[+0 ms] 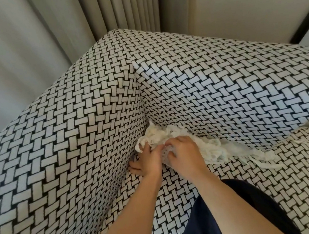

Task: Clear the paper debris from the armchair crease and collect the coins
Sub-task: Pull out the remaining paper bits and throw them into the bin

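A person is leaning over an armchair (66,147) covered in a black-and-white basket-weave fabric, with both bare forearms reaching down into the inner corner where the arm, the back and the seat cushion meet. A pile of shredded white paper (208,147) is lying along the crease between the seat and the back, starting in the corner and trailing off to the right as loose strips onto the seat. The left hand (149,160) is sitting right in the corner, at the left end of the pile, its fingers curled forward into the strips and its thumb side resting against the seat beside the arm panel; how much paper it is actually holding is hidden by the strips. The right hand (183,150) is lying just beside it, touching it, knuckles up and fingers bent down onto the paper, pressing or gathering a clump under the palm, so the bulk of the paper is lying just beyond and to the right of this hand. No coins are showing among the strips or on the cushion. Pale pleated curtains (116,6) are hanging behind the chair.
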`<state>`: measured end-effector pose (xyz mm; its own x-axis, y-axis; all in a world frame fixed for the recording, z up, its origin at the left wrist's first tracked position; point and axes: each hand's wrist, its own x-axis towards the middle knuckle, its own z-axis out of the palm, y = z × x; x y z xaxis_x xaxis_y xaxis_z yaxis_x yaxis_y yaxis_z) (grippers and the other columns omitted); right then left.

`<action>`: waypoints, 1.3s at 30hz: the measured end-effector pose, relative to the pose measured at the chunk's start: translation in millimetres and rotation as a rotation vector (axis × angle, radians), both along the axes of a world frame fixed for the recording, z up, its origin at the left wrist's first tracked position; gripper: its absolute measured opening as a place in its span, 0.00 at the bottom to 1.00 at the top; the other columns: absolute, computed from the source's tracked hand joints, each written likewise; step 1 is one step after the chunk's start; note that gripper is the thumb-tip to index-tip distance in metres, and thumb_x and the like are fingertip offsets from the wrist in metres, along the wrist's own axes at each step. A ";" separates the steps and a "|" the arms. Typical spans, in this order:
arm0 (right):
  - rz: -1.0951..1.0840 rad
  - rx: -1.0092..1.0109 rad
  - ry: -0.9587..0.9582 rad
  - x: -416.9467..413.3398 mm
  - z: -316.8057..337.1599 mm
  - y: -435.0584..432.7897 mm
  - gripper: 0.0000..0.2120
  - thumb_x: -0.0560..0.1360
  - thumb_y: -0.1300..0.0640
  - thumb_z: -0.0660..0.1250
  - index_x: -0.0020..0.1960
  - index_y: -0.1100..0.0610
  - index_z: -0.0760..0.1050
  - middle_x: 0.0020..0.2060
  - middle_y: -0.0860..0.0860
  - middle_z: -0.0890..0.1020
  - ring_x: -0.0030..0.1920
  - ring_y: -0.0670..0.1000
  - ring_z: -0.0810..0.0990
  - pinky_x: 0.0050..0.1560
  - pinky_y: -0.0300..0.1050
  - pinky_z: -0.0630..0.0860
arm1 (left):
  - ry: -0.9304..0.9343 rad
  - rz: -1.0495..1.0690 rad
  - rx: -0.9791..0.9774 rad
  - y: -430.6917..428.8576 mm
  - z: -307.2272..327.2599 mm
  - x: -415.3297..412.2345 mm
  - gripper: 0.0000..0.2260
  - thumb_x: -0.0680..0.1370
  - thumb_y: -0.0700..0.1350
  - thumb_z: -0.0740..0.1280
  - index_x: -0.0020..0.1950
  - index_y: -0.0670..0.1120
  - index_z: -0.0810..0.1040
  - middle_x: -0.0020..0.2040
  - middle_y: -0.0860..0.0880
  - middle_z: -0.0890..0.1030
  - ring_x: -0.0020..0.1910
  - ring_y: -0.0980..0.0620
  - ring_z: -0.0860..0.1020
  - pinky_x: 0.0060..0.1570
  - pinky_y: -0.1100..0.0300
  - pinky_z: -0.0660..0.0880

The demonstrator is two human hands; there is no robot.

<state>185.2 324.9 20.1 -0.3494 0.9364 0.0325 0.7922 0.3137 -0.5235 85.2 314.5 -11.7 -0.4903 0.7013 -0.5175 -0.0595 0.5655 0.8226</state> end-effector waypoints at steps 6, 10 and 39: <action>-0.039 -0.018 0.032 -3.9 -2.6 5.0 0.11 0.75 0.59 0.63 0.58 0.54 0.74 0.51 0.49 0.78 0.56 0.49 0.72 0.57 0.44 0.69 | 0.269 -0.116 0.114 -9.5 -8.2 0.8 0.14 0.70 0.56 0.66 0.56 0.61 0.73 0.71 0.54 0.66 0.73 0.51 0.51 0.71 0.46 0.35; -0.099 -0.039 0.133 -1.6 -0.2 3.3 0.15 0.73 0.61 0.66 0.57 0.53 0.66 0.43 0.48 0.75 0.50 0.50 0.74 0.51 0.45 0.72 | 0.135 -0.156 0.202 -15.8 -6.0 -6.2 0.12 0.74 0.48 0.67 0.55 0.60 0.75 0.71 0.56 0.65 0.73 0.52 0.55 0.73 0.46 0.39; -0.121 0.037 0.306 -10.5 9.7 -57.4 0.09 0.76 0.64 0.65 0.54 0.55 0.75 0.49 0.48 0.78 0.50 0.45 0.77 0.52 0.37 0.75 | 0.272 -0.446 0.452 -96.8 52.5 -46.6 0.35 0.77 0.39 0.65 0.69 0.74 0.55 0.61 0.65 0.72 0.43 0.68 0.73 0.39 0.77 0.71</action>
<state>174.7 267.4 29.8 -0.2043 0.9668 0.1536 0.6327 0.2502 -0.7329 38.6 217.7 40.8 -0.1759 0.9841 -0.0258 0.3413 0.0855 0.9361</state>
